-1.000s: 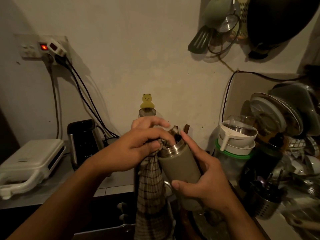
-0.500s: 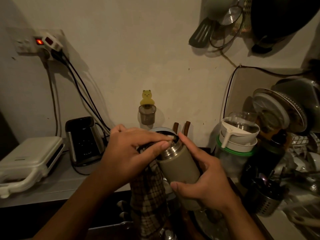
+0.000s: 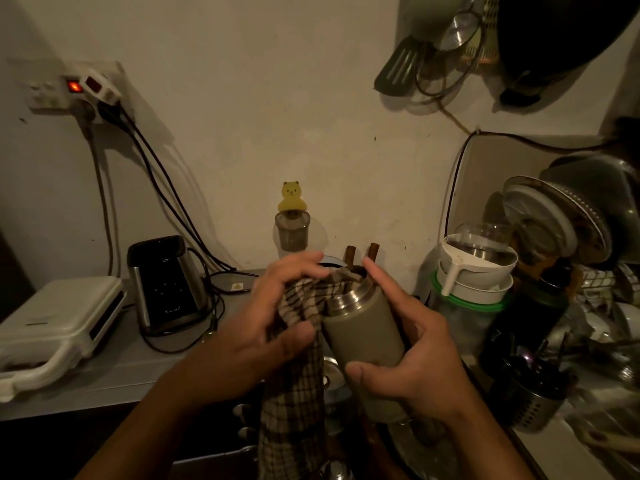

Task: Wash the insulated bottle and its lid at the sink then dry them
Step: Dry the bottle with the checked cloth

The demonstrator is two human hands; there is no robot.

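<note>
Holding the insulated bottle (image 3: 363, 336) in front of the chest, above a dark area by the surface (image 3: 121, 370), is the right hand (image 3: 419, 362). Its fingers wrap the olive body from the right, the thumb lies across the lower front, and the index finger reaches up beside the steel neck. The bottle is tilted, mouth up and leaning a bit to the left, with no cap on it. The left hand (image 3: 277, 329) clutches a checked cloth (image 3: 298, 396), bunched between thumb and fingers. One end of the cloth is draped over and into the bottle's mouth, and the rest hangs straight down between the two arms. The bottle's lid I can't make out, too dark. On the left of the surface sits a white sandwich maker (image 3: 59, 318), and just beside it a black appliance (image 3: 162, 284) with cables running up to a wall socket (image 3: 93, 88) with a red light. A yellow bear hook (image 3: 292, 199) is stuck on the wall behind the hands, with a small cup (image 3: 292, 233) under it. To the right are stacked white containers (image 3: 476, 271), a crowded dish rack and a metal cutlery holder (image 3: 530, 401). A slotted spatula (image 3: 398, 71) and a dark pan (image 3: 561, 39) hang on the wall above.
</note>
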